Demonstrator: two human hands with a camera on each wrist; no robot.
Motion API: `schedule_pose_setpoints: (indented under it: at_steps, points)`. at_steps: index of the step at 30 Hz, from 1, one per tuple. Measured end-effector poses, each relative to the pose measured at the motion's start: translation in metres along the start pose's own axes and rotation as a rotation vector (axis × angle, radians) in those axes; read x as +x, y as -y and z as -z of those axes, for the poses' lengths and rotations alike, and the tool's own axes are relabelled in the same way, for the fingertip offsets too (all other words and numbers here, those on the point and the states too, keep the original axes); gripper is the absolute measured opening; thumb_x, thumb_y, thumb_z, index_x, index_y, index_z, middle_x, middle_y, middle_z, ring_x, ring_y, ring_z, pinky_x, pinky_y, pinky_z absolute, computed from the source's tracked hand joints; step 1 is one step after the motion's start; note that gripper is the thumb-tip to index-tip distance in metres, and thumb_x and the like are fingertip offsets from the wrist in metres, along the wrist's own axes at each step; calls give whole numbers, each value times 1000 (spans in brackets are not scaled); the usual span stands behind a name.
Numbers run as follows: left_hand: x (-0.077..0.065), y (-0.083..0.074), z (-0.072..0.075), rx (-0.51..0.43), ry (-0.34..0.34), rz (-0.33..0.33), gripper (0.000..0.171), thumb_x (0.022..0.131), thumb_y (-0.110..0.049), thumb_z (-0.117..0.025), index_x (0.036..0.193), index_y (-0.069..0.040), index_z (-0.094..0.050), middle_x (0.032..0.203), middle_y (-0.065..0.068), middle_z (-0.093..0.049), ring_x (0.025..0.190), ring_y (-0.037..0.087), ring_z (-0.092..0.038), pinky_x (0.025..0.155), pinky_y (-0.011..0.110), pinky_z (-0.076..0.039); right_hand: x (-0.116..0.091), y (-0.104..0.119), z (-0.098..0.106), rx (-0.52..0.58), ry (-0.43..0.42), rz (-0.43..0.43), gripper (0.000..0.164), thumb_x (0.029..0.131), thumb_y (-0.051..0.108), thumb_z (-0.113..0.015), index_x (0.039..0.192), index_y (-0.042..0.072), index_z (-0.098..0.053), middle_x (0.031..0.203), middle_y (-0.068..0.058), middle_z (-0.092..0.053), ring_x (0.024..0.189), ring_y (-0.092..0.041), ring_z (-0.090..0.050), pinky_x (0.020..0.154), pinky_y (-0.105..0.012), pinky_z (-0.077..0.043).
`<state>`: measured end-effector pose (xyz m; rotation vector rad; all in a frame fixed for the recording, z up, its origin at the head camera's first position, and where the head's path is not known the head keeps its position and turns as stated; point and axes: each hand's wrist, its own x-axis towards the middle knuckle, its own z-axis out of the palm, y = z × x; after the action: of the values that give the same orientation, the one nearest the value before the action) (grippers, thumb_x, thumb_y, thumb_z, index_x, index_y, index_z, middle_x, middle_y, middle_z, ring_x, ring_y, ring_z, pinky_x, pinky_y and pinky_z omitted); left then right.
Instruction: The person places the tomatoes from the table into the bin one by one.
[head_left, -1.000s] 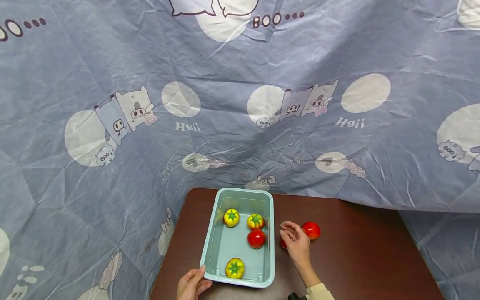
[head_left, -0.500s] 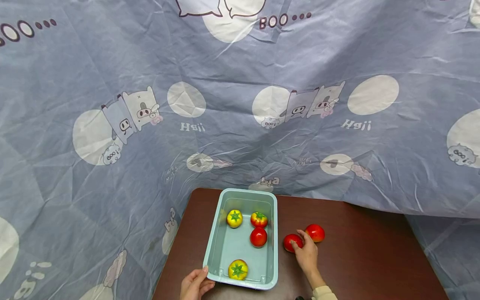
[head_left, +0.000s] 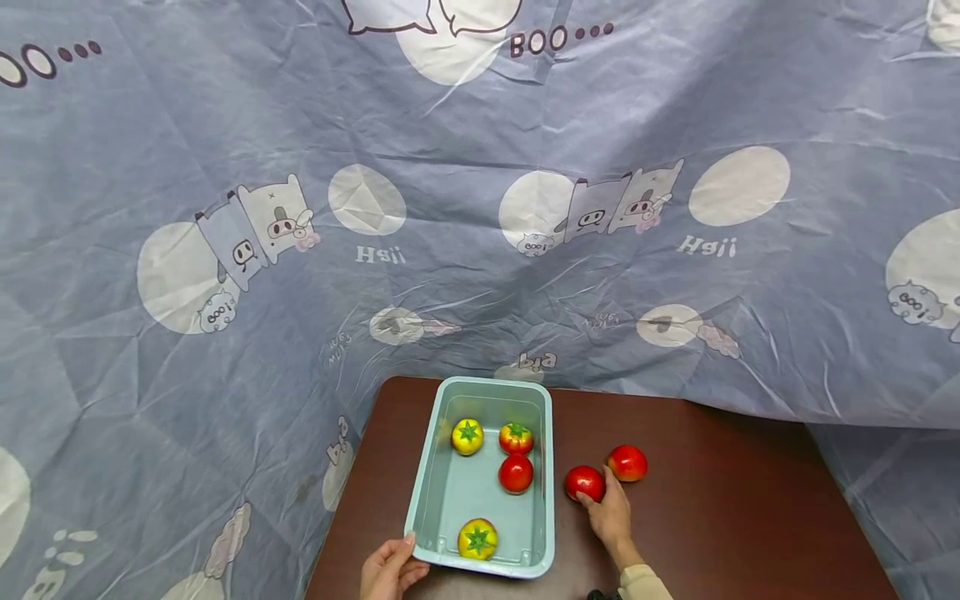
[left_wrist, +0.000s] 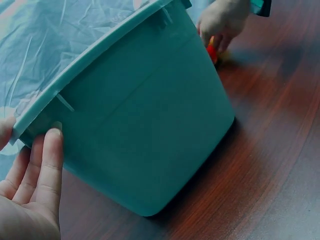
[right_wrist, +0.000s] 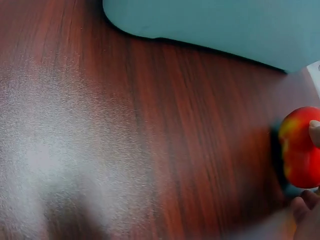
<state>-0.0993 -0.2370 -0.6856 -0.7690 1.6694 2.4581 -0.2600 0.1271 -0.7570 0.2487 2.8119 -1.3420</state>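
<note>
My left hand [head_left: 387, 569] holds the near left corner of a pale green plastic bin [head_left: 420, 492], thumb on the rim and fingers beneath it in the left wrist view. To the bin's right, my right hand [head_left: 611, 517] grips a red tomato [head_left: 583, 482] on the table from its right side. In the right wrist view the thumb lies on this tomato [right_wrist: 300, 150], which shows a yellow patch; the frame edge cuts off most of the hand. Another red tomato [head_left: 627, 462] lies just beyond my right fingers.
Inside the bin are a yellow tomato [head_left: 467, 437], a red-yellow one [head_left: 516, 438], a red one [head_left: 515, 473] and a yellow one near the front [head_left: 477, 539]. The dark brown table [head_left: 720, 500] extends right. Printed grey-blue cloth [head_left: 465, 283] hangs behind.
My right hand has come down from above the nearer red tomato to its right side, and its fingers now rest around it. The left hand stays on the bin corner.
</note>
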Motion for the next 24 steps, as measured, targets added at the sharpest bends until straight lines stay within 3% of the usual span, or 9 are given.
schedule_pose_setpoints:
  at_steps: [7, 15, 19, 22, 24]
  points:
    - [1, 5, -4, 14, 10, -1, 18, 94, -24, -65, 82, -13, -58, 68, -2, -68, 63, 9, -68, 66, 26, -62, -5, -8, 5, -8, -17, -33, 76, 82, 12, -76, 144, -5, -36, 143, -33, -42, 130, -51, -41, 111, -62, -34]
    - [-1, 5, -4, 23, 5, -13, 19, 95, -24, -64, 81, -12, -58, 67, -2, -69, 62, 10, -68, 65, 26, -62, -18, -14, 2, 120, -106, -91, 74, 75, 17, -84, 138, 0, -48, 134, -29, -54, 103, -43, -63, 88, -48, -55]
    - [-1, 2, -3, 31, -7, -24, 19, 94, -24, -65, 81, -11, -59, 67, -2, -68, 61, 10, -68, 65, 27, -62, -27, -13, 1, 227, -147, -112, 74, 71, 15, -87, 135, 1, -51, 133, -24, -53, 113, -42, -60, 96, -48, -52]
    - [-1, 0, -3, 28, -15, -25, 19, 95, -23, -65, 81, -11, -60, 68, -3, -68, 61, 11, -68, 65, 27, -62, -31, -11, 4, 322, -160, -109, 75, 69, 11, -88, 133, -1, -51, 135, -22, -51, 123, -42, -54, 107, -48, -44]
    - [-1, -1, -2, 24, -19, -23, 19, 95, -23, -65, 82, -10, -60, 68, -3, -68, 62, 11, -68, 65, 27, -62, -32, -8, 6, 384, -154, -112, 76, 69, 9, -88, 133, -2, -49, 136, -22, -51, 126, -40, -52, 108, -42, -40]
